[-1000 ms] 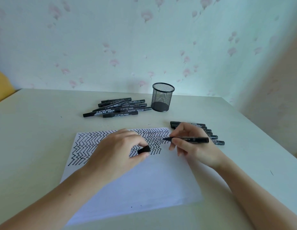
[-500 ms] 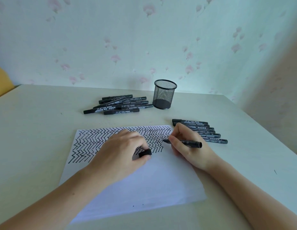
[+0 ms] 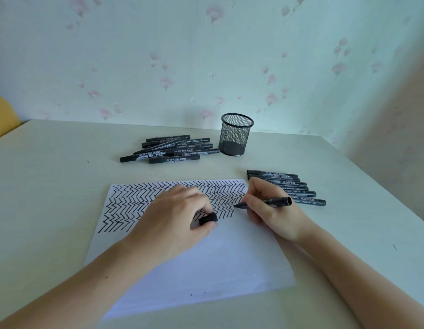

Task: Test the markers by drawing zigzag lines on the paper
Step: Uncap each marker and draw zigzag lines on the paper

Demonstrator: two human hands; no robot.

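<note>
Your right hand [image 3: 275,214] is pinching an uncapped marker [image 3: 265,202] with its tip down on the paper [image 3: 206,269] right at the edge of the zigzags, while your left hand [image 3: 168,224] rests on the sheet with the cap [image 3: 208,218] pinched between thumb and fingers.

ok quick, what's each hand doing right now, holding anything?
Left hand: pinches the marker cap, resting on the paper.
Right hand: grips the uncapped marker, tip at the paper.

The right hand [image 3: 275,210] has swung the marker [image 3: 263,202] down, its tip now on the paper [image 3: 206,269].
</note>
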